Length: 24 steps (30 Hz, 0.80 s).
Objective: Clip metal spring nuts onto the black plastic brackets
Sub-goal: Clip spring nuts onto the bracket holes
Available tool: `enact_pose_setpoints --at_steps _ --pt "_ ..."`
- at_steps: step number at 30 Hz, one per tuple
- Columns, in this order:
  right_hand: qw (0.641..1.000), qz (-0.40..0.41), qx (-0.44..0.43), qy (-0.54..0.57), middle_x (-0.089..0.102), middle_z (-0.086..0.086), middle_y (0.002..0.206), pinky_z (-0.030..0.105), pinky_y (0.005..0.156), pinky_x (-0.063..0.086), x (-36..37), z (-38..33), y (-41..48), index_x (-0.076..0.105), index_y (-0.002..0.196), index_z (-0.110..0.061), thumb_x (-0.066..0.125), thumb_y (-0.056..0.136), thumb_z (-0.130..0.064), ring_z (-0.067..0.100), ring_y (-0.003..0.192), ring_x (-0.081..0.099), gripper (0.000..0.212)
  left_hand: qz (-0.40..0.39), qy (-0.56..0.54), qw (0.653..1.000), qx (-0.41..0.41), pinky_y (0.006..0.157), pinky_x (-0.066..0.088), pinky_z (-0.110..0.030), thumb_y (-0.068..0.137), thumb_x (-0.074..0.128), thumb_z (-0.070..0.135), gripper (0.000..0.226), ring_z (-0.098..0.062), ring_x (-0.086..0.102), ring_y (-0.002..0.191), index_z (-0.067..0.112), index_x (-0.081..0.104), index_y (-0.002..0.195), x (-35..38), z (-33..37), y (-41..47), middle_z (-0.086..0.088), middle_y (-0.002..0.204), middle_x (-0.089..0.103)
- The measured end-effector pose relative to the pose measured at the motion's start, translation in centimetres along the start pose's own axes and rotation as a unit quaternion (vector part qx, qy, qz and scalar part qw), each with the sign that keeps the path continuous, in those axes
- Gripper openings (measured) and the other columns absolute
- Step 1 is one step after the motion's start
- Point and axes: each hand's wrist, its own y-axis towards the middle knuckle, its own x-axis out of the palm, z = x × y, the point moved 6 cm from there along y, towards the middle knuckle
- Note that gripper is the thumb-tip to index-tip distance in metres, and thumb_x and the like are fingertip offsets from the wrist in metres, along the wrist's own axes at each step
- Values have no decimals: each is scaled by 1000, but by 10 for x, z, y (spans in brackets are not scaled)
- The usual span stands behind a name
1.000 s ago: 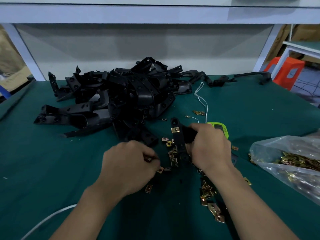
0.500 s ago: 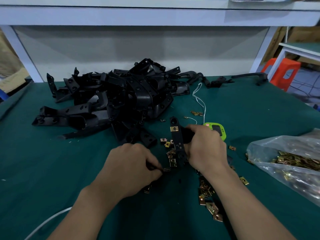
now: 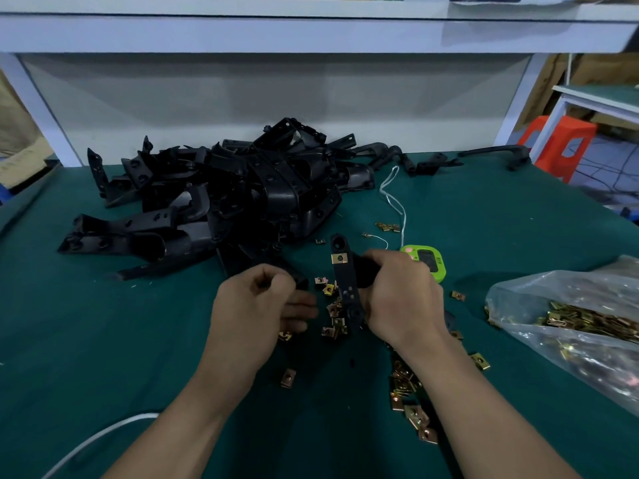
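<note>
My right hand [image 3: 401,299] grips a black plastic bracket [image 3: 345,288] and holds it upright over the green table. One brass spring nut [image 3: 340,259] is clipped on the bracket near its top end. My left hand [image 3: 259,305] hovers just left of the bracket, thumb and forefinger pinched together on a small spring nut that the fingers almost hide. Loose spring nuts [image 3: 332,312] lie scattered on the mat between and below my hands. More loose nuts [image 3: 411,406] lie under my right forearm.
A large pile of black brackets [image 3: 224,202] fills the back left of the table [image 3: 103,340]. A plastic bag of spring nuts [image 3: 581,323] lies at the right. A green timer [image 3: 427,262] sits behind my right hand, with a white string [image 3: 392,198] beyond it.
My left hand has lifted off the mat, where it was picking among the loose nuts, and has moved up towards the bracket. My right hand and the bracket have hardly moved.
</note>
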Motion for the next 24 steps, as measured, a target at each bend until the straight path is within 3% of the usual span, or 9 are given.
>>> enact_pose_setpoints --at_steps 5,9,13,16,20,24 --pt "1000 -2 -8 6 63 -7 72 31 59 36 2 -1 -2 67 97 -29 70 77 -21 24 68 52 22 22 -42 999 22 58 57 -20 83 79 1 13 -19 73 64 13 80 77 -7 -1 4 -12 73 75" --pt "1000 -5 -8 1 63 -6 73 31 60 36 3 -3 -2 67 97 -30 69 77 -20 25 67 50 23 -74 -26 997 25 64 56 -17 90 70 1 27 -14 72 68 23 84 86 7 0 0 -8 79 78" --pt "1000 5 -7 -9 57 -9 67 31 58 35 1 -2 -2 66 95 -31 69 78 -21 23 65 49 20 -151 -31 988 -3 61 55 -19 97 61 3 26 -14 68 65 16 83 92 25 -4 -6 -8 76 74" --pt "1000 18 -11 -20 55 -9 65 30 52 31 0 -4 -2 64 92 -32 68 79 -20 23 64 50 18 -156 -53 986 -19 57 54 -20 84 72 17 12 -15 68 62 13 82 88 26 -4 -8 -10 73 73" --pt "999 38 -9 -25 59 -8 67 31 54 34 -1 -3 -1 65 93 -32 70 77 -19 25 67 56 20 -148 -78 985 -40 57 53 -20 73 74 28 20 -13 67 61 12 82 84 23 -5 -7 -8 73 72" --pt "998 62 6 -28 54 -11 62 32 59 36 -3 0 0 65 94 -32 70 78 -19 25 66 50 22 -160 -89 981 -61 57 53 -21 74 76 29 24 -14 68 63 9 82 85 21 -6 -7 -10 76 73"
